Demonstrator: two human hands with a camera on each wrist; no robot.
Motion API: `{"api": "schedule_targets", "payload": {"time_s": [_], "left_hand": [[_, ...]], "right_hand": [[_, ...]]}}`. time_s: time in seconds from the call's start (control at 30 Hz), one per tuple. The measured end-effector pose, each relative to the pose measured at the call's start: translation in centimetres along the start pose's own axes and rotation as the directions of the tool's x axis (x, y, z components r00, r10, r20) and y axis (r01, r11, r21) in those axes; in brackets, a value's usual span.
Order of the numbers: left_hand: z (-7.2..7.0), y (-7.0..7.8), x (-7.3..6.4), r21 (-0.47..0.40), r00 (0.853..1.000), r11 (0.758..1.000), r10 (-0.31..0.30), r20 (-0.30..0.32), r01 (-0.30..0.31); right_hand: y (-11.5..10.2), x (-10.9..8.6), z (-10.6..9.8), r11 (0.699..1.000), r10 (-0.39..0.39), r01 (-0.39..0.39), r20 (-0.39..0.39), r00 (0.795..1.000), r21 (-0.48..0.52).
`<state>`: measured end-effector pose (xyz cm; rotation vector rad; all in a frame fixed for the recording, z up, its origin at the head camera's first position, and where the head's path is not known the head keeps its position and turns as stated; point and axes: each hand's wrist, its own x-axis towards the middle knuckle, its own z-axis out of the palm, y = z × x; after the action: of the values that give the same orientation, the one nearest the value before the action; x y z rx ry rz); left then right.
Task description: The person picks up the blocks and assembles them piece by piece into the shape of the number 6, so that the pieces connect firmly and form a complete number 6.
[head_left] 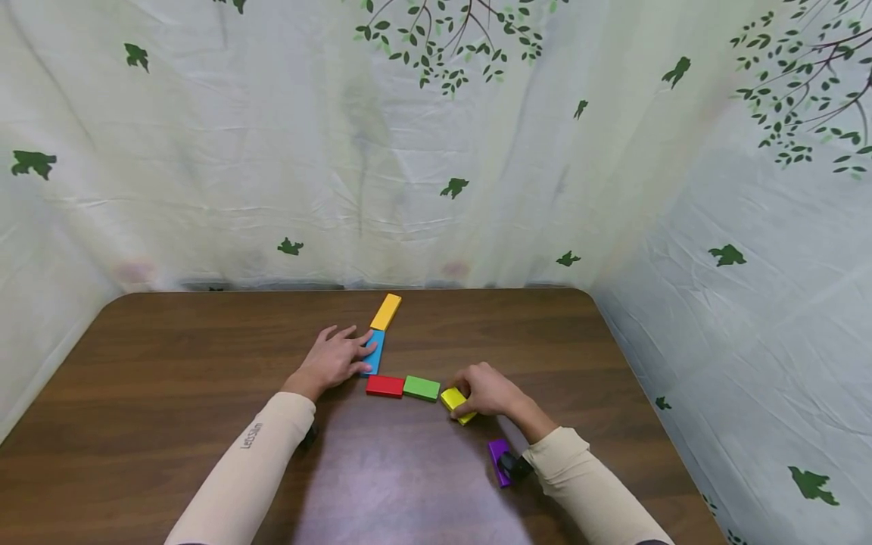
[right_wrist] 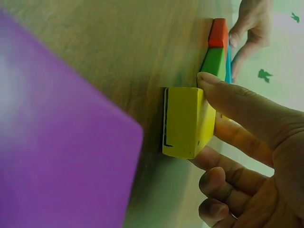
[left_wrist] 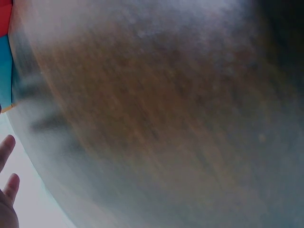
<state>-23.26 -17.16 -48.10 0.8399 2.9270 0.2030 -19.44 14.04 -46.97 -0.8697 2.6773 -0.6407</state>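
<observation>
Dark lettering (head_left: 251, 436) on the left sleeve (head_left: 247, 475) appears to read "LetsSlim", though not sharply.

On the brown counter (head_left: 170, 378), the right grip (head_left: 489, 390) pinches a yellow block (head_left: 453, 396) just beside a green block (head_left: 421, 388); the left grip (head_left: 334, 358) (spread wide) touches a blue block (head_left: 377, 360).

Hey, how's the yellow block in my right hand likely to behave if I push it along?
The yellow block is probably stiff, as its edges look straight under your right hand's pinch. Its flat faces suggest it would slide rather than roll. Being small beside the hand, it's likely light.
</observation>
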Motion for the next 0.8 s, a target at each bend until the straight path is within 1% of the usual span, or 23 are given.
{"api": "schedule_targets", "payload": {"time_s": [0.2,0.33,0.47,0.6,0.7,0.8], "left_hand": [[-0.1,-0.1,0.0,0.006,1.0,1.0,-0.003,0.006,0.003],[0.0,-0.2,0.1,0.008,1.0,1.0,0.001,0.006,-0.001],[0.0,-0.3,0.1,0.004,1.0,1.0,0.003,0.005,-0.003],[-0.1,-0.3,0.0,0.007,1.0,1.0,0.013,-0.013,-0.013],[-0.2,-0.3,-0.1,0.008,1.0,1.0,0.019,-0.018,-0.019],[-0.2,-0.3,-0.1,-0.004,1.0,1.0,0.012,-0.012,-0.012]], "right_hand": [[-0.1,0.1,0.1,1.0,0.009,-0.009,-0.012,1.0,0.004],[-0.2,-0.1,0.0,1.0,0.018,-0.018,0.006,1.0,0.018],[-0.1,-0.2,-0.3,1.0,-0.003,0.003,0.052,0.999,0.012],[0.0,-0.1,-0.8,0.999,-0.032,0.033,0.122,0.992,-0.006],[0.1,0.0,-1.0,0.999,-0.032,0.034,0.166,0.986,-0.005],[0.1,0.1,-1.0,0.999,-0.032,0.034,0.184,0.982,-0.005]]}}
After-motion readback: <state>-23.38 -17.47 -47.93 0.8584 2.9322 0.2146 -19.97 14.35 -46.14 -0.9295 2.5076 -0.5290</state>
